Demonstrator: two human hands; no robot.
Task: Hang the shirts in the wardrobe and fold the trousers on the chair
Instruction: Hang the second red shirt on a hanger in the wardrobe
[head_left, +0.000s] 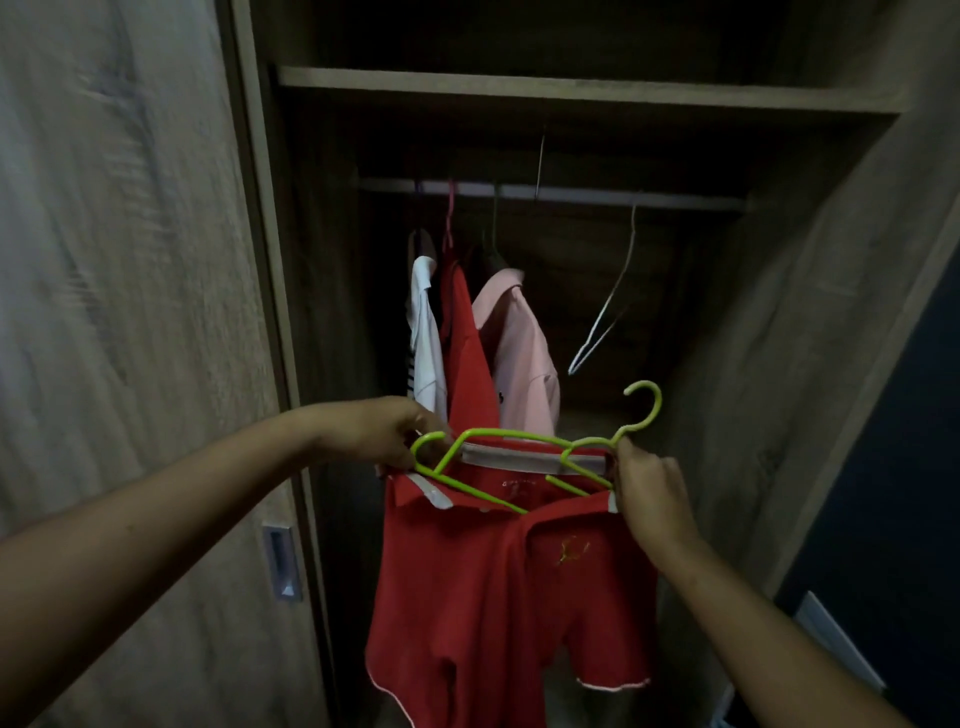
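A wood-grain wardrobe stands open, its sliding door pushed to nine o'clock, with a recessed metal pull near its edge at about eight o'clock. A plain wooden shelf crosses the top at twelve o'clock; nothing can be made out on it in the dark. Below it runs a pale metal hanging rail. From the rail, toward eleven o'clock of the opening, hang a white shirt with dark stripes, a red shirt and a pink collared shirt, close together and overlapping. Apart from them, toward one o'clock, an empty white wire hanger hangs from the rail, tilted.
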